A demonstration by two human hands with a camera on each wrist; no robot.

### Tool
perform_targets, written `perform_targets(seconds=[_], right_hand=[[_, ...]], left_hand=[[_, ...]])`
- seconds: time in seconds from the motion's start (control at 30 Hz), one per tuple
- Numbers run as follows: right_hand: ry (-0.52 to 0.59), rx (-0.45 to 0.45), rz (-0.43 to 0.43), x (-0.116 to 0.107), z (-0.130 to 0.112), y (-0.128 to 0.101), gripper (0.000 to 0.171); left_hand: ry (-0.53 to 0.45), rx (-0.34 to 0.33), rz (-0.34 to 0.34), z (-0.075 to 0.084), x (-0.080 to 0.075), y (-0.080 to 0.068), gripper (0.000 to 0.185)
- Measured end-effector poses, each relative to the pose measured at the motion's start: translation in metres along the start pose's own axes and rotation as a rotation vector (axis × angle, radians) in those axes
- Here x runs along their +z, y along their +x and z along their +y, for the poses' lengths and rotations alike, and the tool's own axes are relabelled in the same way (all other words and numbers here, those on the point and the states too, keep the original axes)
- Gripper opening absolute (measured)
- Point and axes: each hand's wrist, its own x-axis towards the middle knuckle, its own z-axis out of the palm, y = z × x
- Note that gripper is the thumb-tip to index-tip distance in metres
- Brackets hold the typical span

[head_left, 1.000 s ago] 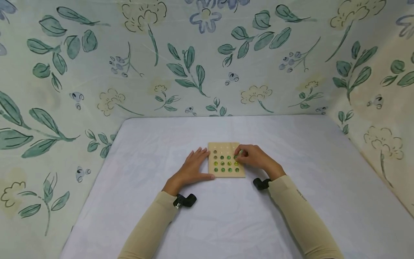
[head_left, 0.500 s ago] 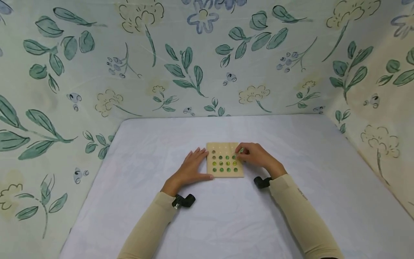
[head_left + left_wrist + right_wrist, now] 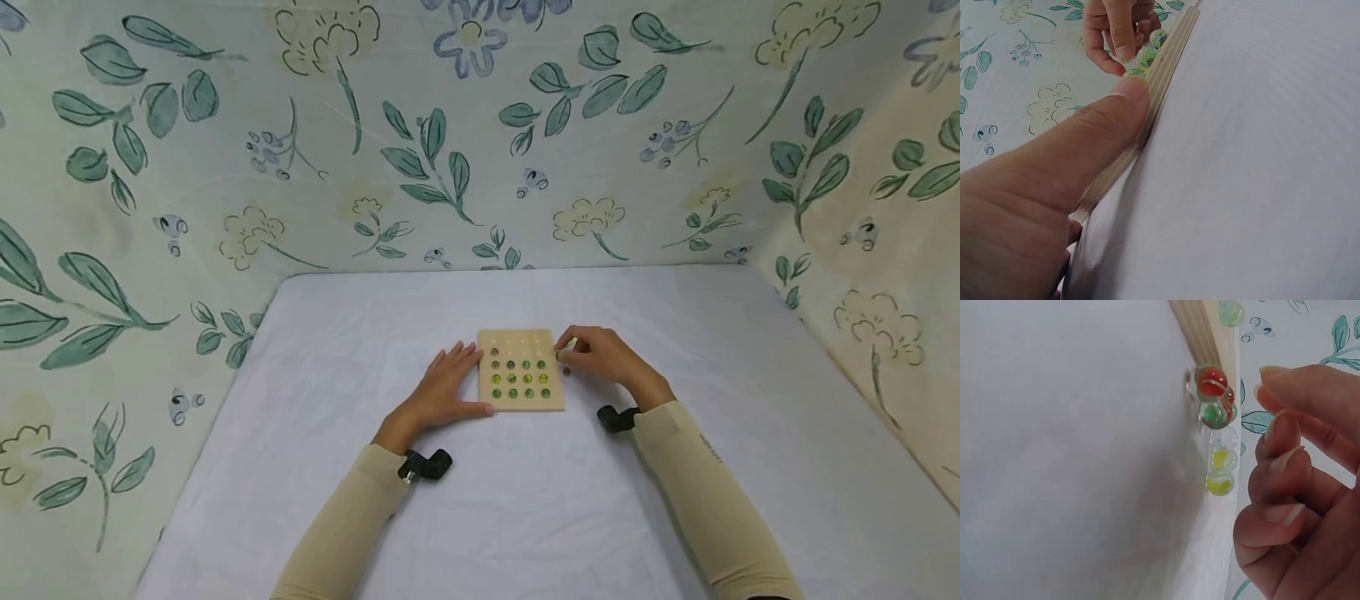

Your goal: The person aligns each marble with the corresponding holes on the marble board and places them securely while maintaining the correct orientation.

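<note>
In the head view, a wooden board (image 3: 521,371) is lying flat near the middle of the white-covered bench (image 3: 525,500), with rows of green and yellow marbles (image 3: 519,379) sitting in its holes while the far row is standing bare. The left hand (image 3: 444,392) is resting flat against the board's left edge, fingers straight and thumb lying along the near corner, its grip released. The right hand (image 3: 600,357) is hovering at the board's far right corner with its fingers curled; whether its grip is pinching a marble cannot be told from here. Floral-patterned cloth walls (image 3: 480,133) are enclosing the bench.

In the left wrist view, the left thumb (image 3: 1085,147) is pressing against the layered edge of the board (image 3: 1166,69), and the right hand (image 3: 1119,31) is hanging over the marbles (image 3: 1147,56) at the far end.

In the right wrist view, the right hand (image 3: 1304,494) is floating just beside the board (image 3: 1200,331), its fingers (image 3: 1282,465) loosely curled with nothing showing between them. Red-and-green, clear and yellow marbles (image 3: 1216,412) are sitting close by its fingertips, apart from them.
</note>
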Motion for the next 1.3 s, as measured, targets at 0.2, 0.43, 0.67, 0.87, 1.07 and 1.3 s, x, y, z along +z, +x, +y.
perform_targets(seconds=[0.2, 0.43, 0.67, 0.87, 1.07, 1.3], right_hand=[[-0.011, 0.010, 0.015, 0.000, 0.002, 0.002, 0.016], [-0.017, 0.010, 0.027, -0.001, 0.006, 0.004, 0.015], [0.001, -0.002, 0.031, -0.001, 0.011, 0.010, 0.014], [0.014, 0.020, 0.025, -0.002, 0.014, 0.013, 0.015], [0.020, 0.003, 0.029, -0.003, 0.019, 0.015, 0.015], [0.023, -0.010, 0.031, -0.004, 0.022, 0.016, 0.017]], left_hand=[[0.013, 0.009, 0.001, -0.001, 0.001, 0.000, 0.104], [0.005, 0.009, -0.006, -0.001, 0.000, 0.000, 0.104], [0.006, 0.006, 0.002, -0.002, 0.000, 0.000, 0.104], [0.004, -0.005, -0.013, -0.002, 0.001, 0.001, 0.104], [0.005, -0.006, -0.002, 0.000, 0.000, 0.000, 0.104], [0.007, -0.013, -0.014, 0.003, -0.001, 0.000, 0.103]])
